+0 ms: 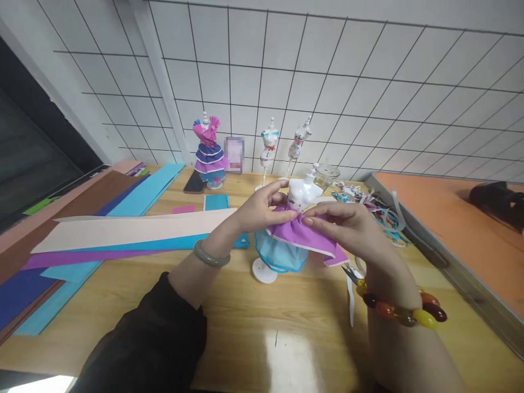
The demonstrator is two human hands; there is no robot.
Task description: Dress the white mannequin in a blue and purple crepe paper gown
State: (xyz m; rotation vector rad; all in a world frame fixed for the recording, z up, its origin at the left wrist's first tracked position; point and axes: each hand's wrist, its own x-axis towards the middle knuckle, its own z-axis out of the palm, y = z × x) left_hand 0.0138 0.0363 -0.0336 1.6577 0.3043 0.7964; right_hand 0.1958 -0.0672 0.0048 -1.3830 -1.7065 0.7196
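Observation:
A small white mannequin (303,192) leans on its round white base in the middle of the table. Around its lower body hangs a light blue skirt (280,252), with a purple strip (311,236) edged in white lying over it. My left hand (262,207) pinches the purple strip at the waist, its fingers reaching behind the mannequin. From the other side, my right hand (344,221) pinches gathered folds of the same strip between thumb and fingers. The two thumbs are close together at the front.
Long coloured paper strips (135,232) spread across the left. Behind stand a dressed mannequin (210,155), two white mannequins (269,144) and a phone (194,182). Scissors (351,274) lie under my right wrist, near scraps (368,202) and a clear lidded cup (326,173).

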